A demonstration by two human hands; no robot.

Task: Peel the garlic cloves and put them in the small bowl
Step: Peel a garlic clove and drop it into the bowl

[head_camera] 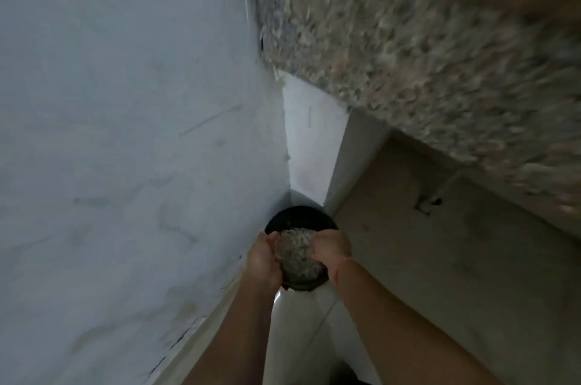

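As the left hand (pixel 263 259) and right hand (pixel 330 249) grip it, fingers curled, the bowl (pixel 303 285) sits between them.

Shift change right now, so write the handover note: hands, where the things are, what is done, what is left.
Left hand: grips the left edge of a dark dish.
Right hand: grips its right edge.
Things: the dish is heaped with pale flakes, probably garlic skins, and held over a black bin on the floor by the wall.
Done: cannot tell; no cloves or small bowl in view.
Left: likely tip the flakes into the bin, then check the cloves.
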